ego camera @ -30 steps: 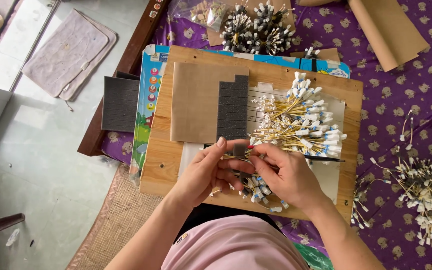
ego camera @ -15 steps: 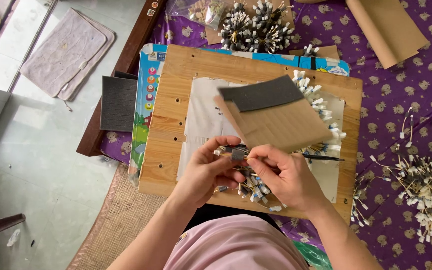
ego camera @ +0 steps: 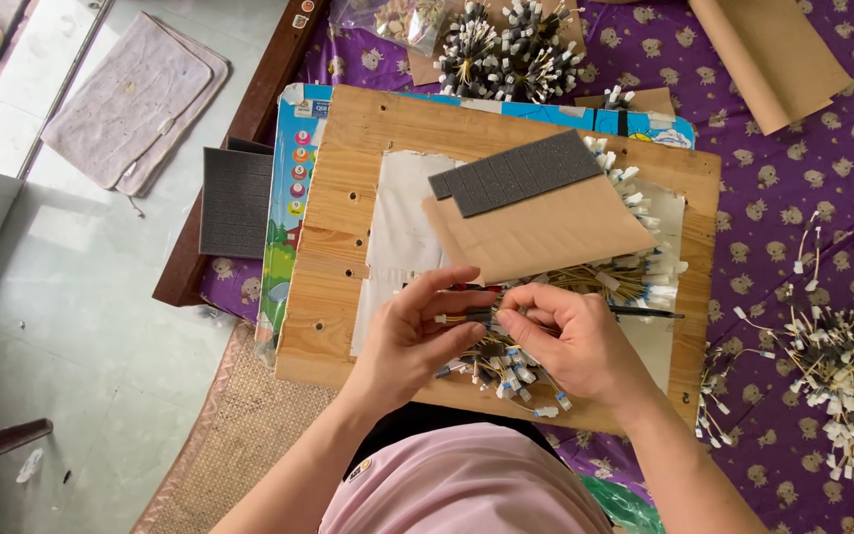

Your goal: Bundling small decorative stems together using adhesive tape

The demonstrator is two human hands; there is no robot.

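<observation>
Between both hands (ego camera: 496,331): small wire connector (ego camera: 469,317), pinched by fingertips.

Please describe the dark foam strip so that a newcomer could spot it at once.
Start at the wooden board in front of the person. On it lies a tilted brown cardboard sheet, and the foam strip runs along its upper edge. It alone is dark grey and scored into small squares.
</observation>
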